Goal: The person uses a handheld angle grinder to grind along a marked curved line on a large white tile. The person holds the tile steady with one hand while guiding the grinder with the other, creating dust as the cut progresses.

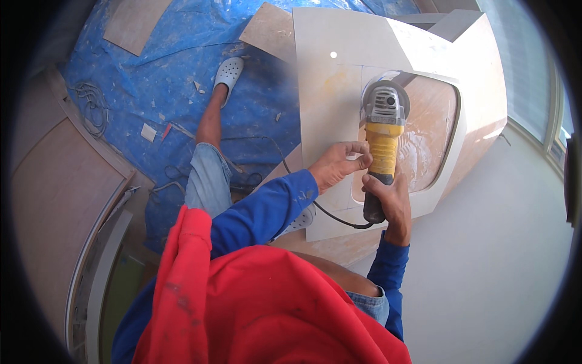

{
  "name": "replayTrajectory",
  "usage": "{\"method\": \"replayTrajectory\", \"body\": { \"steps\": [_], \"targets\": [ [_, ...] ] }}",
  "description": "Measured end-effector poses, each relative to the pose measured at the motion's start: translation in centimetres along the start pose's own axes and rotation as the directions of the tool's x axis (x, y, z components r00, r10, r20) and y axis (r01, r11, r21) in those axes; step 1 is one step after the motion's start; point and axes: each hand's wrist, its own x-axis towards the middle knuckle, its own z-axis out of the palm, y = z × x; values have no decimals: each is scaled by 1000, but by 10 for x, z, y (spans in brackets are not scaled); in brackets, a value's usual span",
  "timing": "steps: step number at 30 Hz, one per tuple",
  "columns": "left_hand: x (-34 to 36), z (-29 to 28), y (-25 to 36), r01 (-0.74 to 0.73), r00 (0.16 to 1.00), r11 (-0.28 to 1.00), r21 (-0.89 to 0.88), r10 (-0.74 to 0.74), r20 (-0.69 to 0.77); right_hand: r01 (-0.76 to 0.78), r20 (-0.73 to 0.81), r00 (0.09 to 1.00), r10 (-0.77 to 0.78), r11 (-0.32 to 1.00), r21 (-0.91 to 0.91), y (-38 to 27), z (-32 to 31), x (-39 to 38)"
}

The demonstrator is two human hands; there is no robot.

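My right hand (395, 203) is wrapped round the black rear handle of a yellow and grey angle grinder (384, 142). The grinder's head and round disc lie over the upper left edge of a rounded cut-out in a pale panel (330, 115). Close beside the yellow body, my left hand (339, 165) has its fingers curled and its thumb near the index finger; whether anything is between them is hidden. A black cord (332, 216) runs from the handle's end off to the left. Pale dust blurs the air left of the disc.
A blue tarp (157, 73) with scraps and dust covers the floor at upper left. Boards (136, 24) lie on it, and a coiled cable (91, 106) sits by the left edge. A curved wooden piece (54, 200) stands at left; a pale wall (485, 242) is at right.
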Motion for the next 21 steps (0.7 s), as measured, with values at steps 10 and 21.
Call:
{"method": "replayTrajectory", "body": {
  "steps": [10, 21],
  "targets": [
    [9, -7, 4, 9, 999, 998, 57, -12, 48, 8, 0, 1000, -8, 999, 35, -5, 3, 8],
    [11, -9, 0, 27, 997, 999, -47, -24, 71, 3, -11, 1000, -2, 998, 61, -4, 5, 10]
  ]
}}
